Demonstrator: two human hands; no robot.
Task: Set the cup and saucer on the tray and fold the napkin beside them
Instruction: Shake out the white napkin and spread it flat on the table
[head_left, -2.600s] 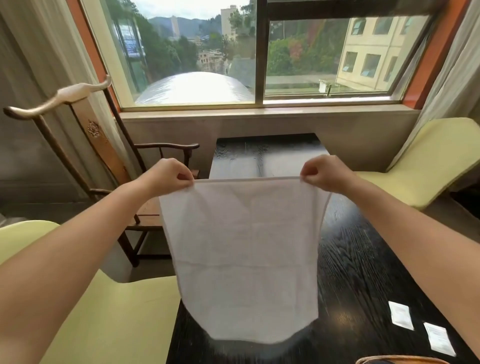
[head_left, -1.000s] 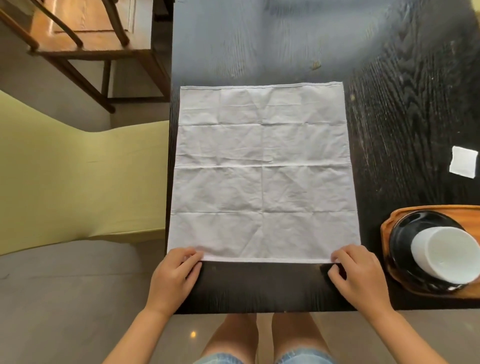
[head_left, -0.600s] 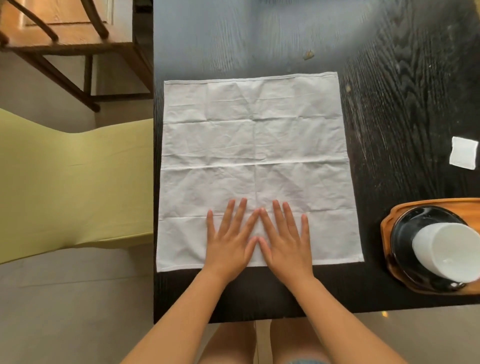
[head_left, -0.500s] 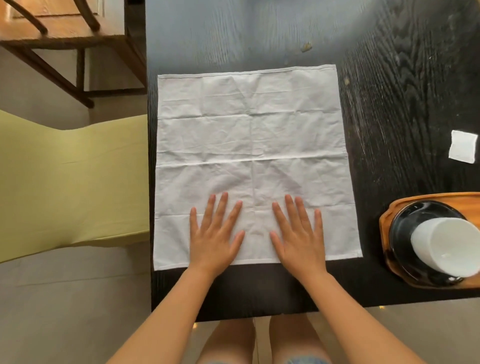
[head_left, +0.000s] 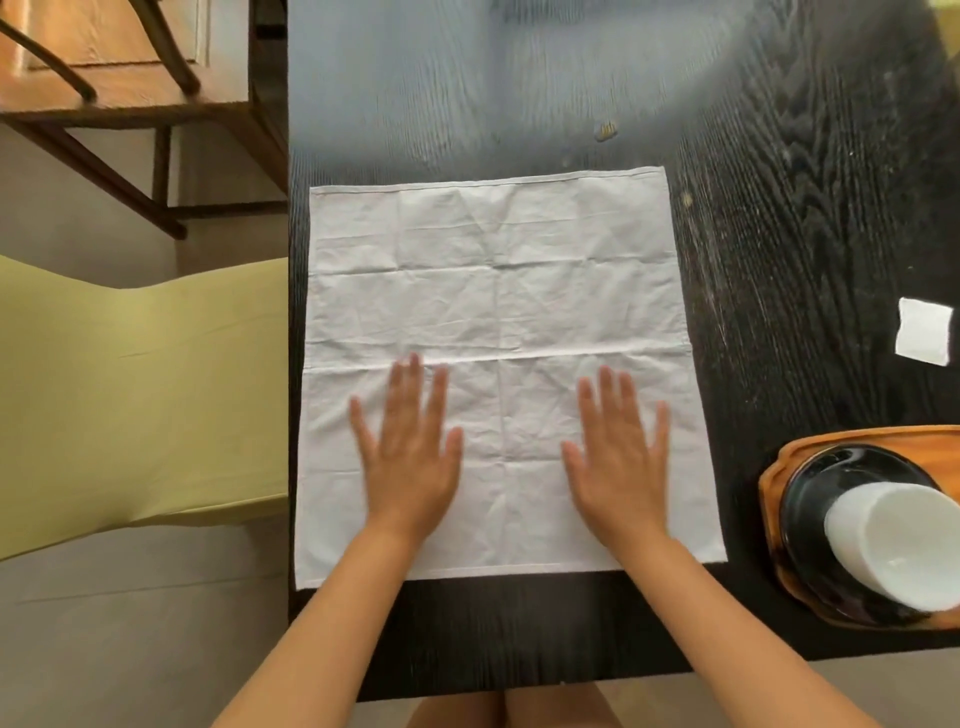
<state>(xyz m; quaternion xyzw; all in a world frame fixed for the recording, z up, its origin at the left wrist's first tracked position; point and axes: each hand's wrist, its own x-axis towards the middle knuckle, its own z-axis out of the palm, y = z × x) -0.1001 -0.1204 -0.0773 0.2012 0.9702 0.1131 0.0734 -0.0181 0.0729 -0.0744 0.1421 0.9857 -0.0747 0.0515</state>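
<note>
A white cloth napkin (head_left: 493, 291) lies spread flat and creased on the dark wooden table (head_left: 805, 208), along its left edge. My left hand (head_left: 410, 452) presses flat on the napkin's near left part, fingers straight and spread. My right hand (head_left: 618, 457) presses flat on the near right part in the same way. At the right edge a wooden tray (head_left: 769, 499) carries a black saucer (head_left: 815, 493) with a white cup (head_left: 893, 551) on it, partly cut off by the frame.
A small white packet (head_left: 924, 338) lies on the table beyond the tray. A pale green chair (head_left: 135, 395) stands against the table's left side, and a brown wooden chair (head_left: 130, 78) is farther back on the left. The table's near edge runs just below the napkin.
The napkin went from held up in the air to lying flat on the table. My hands let go of its near corners, pressed together at the middle, then slid apart and forward.
</note>
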